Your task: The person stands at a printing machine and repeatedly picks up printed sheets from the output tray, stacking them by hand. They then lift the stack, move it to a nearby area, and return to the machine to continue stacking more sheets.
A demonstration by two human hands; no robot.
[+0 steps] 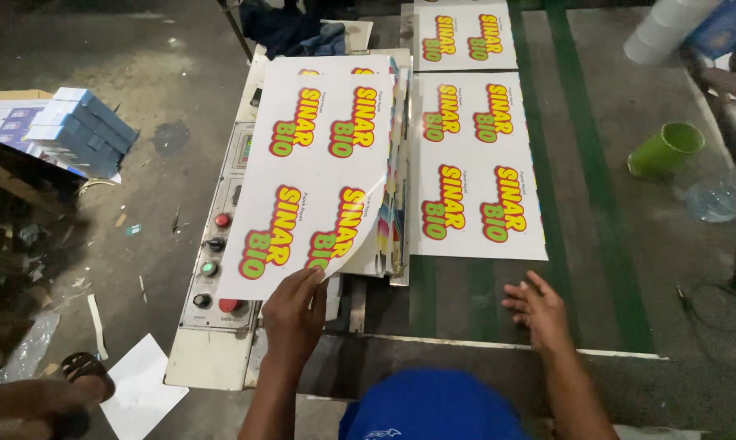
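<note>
My left hand (295, 314) grips the near edge of a large white printed sheet (319, 171) with red, yellow and green logos, and the sheet is lifted and curled above a stack of similar sheets (394, 204). My right hand (535, 310) hovers open, fingers spread, over the dark conveyor surface (466, 301). It is just below the near edge of another printed sheet (474, 167) that lies flat. A third printed sheet (464, 34) lies farther along the same surface.
A cream control panel (213, 269) with red, green and black buttons sits left of the stack. A green cup (665, 149) and a clear plastic bottle (722, 194) are at the right. Blue boxes (79, 130) and a white paper (140, 391) are at the left.
</note>
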